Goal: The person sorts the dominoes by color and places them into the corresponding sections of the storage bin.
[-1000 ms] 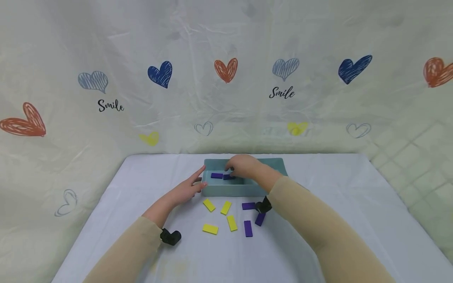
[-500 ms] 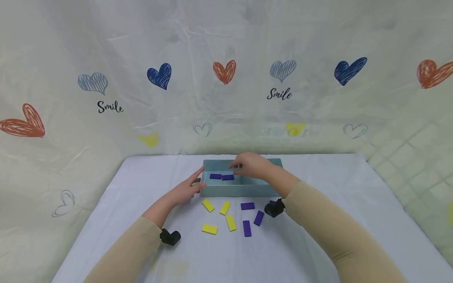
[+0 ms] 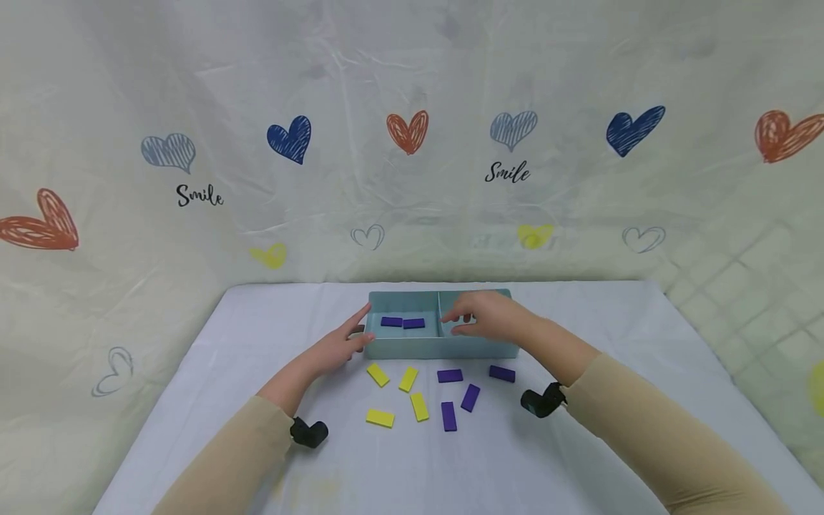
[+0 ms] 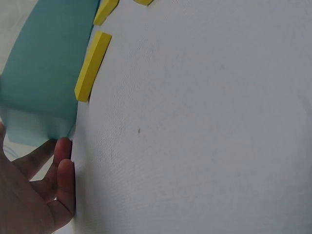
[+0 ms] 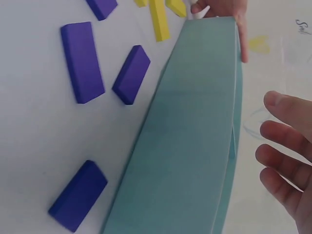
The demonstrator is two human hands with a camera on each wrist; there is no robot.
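Note:
A teal box with a divider stands at the back of the table. Two purple blocks lie end to end in its left compartment. My left hand rests against the box's left end, fingers spread along it, as the left wrist view also shows. Over the right compartment is my right hand, fingers loosely bent with nothing between them. In the right wrist view that hand hovers beside the box's front wall, thumb and fingers apart.
In front of the box several yellow blocks lie scattered on the left. Several purple blocks lie to their right, one close to the right forearm. A white cloth covers the table, and a heart-printed sheet hangs behind.
My right hand has moved right, from the purple blocks in the left compartment to over the right compartment. Both blocks stay behind in the box. The left hand has kept its place.

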